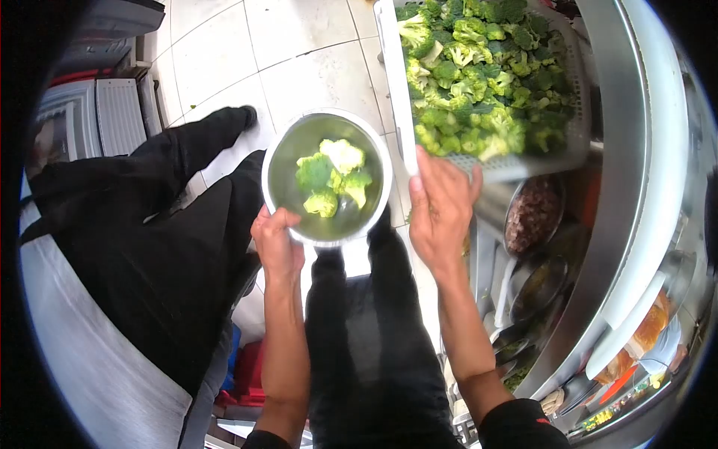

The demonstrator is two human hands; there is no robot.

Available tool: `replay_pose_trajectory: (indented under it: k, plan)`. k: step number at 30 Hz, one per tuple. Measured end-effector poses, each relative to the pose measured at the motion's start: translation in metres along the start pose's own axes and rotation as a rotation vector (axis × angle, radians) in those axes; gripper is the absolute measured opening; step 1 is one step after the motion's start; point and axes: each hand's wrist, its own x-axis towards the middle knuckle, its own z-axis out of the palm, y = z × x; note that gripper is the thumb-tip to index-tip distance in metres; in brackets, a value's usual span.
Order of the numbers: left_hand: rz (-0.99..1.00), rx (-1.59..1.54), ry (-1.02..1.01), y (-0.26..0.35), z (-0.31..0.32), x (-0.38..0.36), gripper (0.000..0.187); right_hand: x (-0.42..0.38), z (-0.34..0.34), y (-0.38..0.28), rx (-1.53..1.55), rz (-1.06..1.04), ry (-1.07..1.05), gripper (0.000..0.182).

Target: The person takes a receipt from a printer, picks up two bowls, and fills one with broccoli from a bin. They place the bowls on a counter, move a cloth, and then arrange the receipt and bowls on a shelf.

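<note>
A round metal bowl (282, 161) is held over the floor by my left hand (278, 243), whose thumb lies over the near rim. Several broccoli pieces (314, 171) sit inside the bowl. My right hand (443, 209) is at the near left corner of a white perforated basket (516, 168), its fingers closed on the edge and partly hidden beneath it. Cut broccoli (467, 82) fills the basket, which is slightly blurred at its near side.
Below the basket, on the right, are a metal container of dark reddish food (533, 217) and several pans. A metal counter edge (636, 112) curves along the right. A person in black clothing (142, 254) stands close on the left, beside a metal surface (97, 344).
</note>
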Motion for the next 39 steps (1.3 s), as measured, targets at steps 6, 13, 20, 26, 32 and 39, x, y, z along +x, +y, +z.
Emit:
replay_pose_trajectory:
  k: [6,13,20,26,32,39]
  plan:
    - [-0.047,0.013,0.039,0.0,-0.003,0.003,0.041,0.002,0.0,-0.003,-0.039,0.007,-0.029,0.035]
    - [0.026,0.03,0.048,-0.003,0.007,-0.002,0.036,0.002,-0.001,-0.005,-0.025,0.005,-0.017,0.034]
    - [0.146,0.151,0.006,0.001,0.016,-0.013,0.036,0.001,0.005,-0.046,0.325,-0.17,-0.102,0.027]
    - [0.175,0.124,-0.033,0.009,0.027,-0.028,0.032,0.01,0.046,-0.073,0.1,-0.053,-0.411,0.035]
    - [0.17,0.089,-0.029,0.006,0.018,-0.024,0.035,0.008,0.039,-0.065,0.446,-0.061,-0.258,0.013]
    - [0.189,0.109,-0.041,0.007,0.019,-0.018,0.034,0.027,-0.013,-0.053,0.678,0.263,-0.11,0.014]
